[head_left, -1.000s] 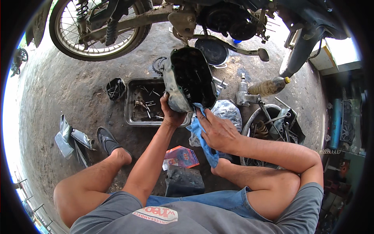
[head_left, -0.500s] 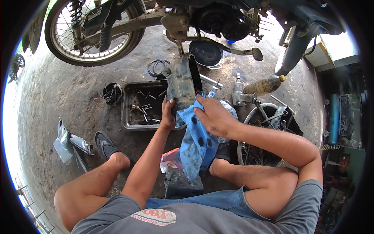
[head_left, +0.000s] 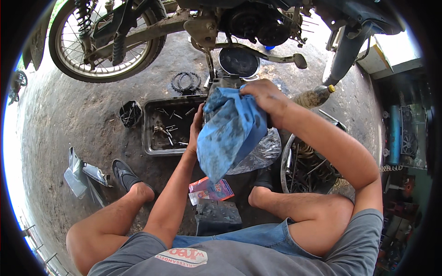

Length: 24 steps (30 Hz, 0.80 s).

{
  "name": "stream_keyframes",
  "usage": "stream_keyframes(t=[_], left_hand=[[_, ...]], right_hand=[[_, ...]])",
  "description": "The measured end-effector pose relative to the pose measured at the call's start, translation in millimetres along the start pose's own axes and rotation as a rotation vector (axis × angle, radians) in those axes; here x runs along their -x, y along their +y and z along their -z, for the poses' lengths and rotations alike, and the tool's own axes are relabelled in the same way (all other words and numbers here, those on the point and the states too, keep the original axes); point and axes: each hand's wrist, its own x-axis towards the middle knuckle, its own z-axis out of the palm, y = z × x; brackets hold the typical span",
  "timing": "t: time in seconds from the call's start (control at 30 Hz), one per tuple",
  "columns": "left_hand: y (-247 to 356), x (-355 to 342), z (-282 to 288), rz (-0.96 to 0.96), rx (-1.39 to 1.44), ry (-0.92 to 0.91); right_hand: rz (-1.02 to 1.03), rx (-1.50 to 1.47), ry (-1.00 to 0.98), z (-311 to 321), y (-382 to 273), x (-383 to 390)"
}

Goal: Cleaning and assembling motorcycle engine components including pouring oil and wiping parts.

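My left hand [head_left: 195, 126] grips the left side of a dirty grey metal engine casing [head_left: 222, 84], mostly hidden behind a blue, stained cloth [head_left: 223, 135]. My right hand [head_left: 269, 99] is closed on the cloth at the top right of the casing, with the rag hanging down toward me. Left of my left hand sits a metal tray [head_left: 146, 138] holding several bolts and small parts. A crumpled clear plastic bag [head_left: 255, 156] lies below my right hand. A colourful package [head_left: 212, 188] rests above a dark block [head_left: 217, 216] between my legs.
A motorcycle [head_left: 207, 27] spans the top, with chain-like rings [head_left: 184, 82] and a round black pan [head_left: 239, 60] below. A container of dark bits [head_left: 130, 113] and bent plastic pieces [head_left: 80, 170] lie left. A bottle [head_left: 313, 96] and parts basin [head_left: 304, 170] are right; shelving [head_left: 400, 138] beyond.
The casing has turned, its dark open inside out of view now. My right hand has risen with the cloth to the casing's top, and the cloth now covers much of it.
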Motion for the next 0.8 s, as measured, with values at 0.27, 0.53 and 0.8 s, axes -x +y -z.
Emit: stream_keyframes(t=[0.27, 0.53, 0.8], left_hand=[[5, 19, 22, 0.173, 0.306, 0.034], [30, 23, 53, 0.321, 0.591, 0.002], [30, 25, 24, 0.412, 0.689, 0.022]], right_hand=[[0.324, 0.852, 0.071, 54, -33, 39], [-0.162, 0.493, -0.204, 82, 31, 62], [-0.015, 1.545, 0.056, 90, 73, 68]])
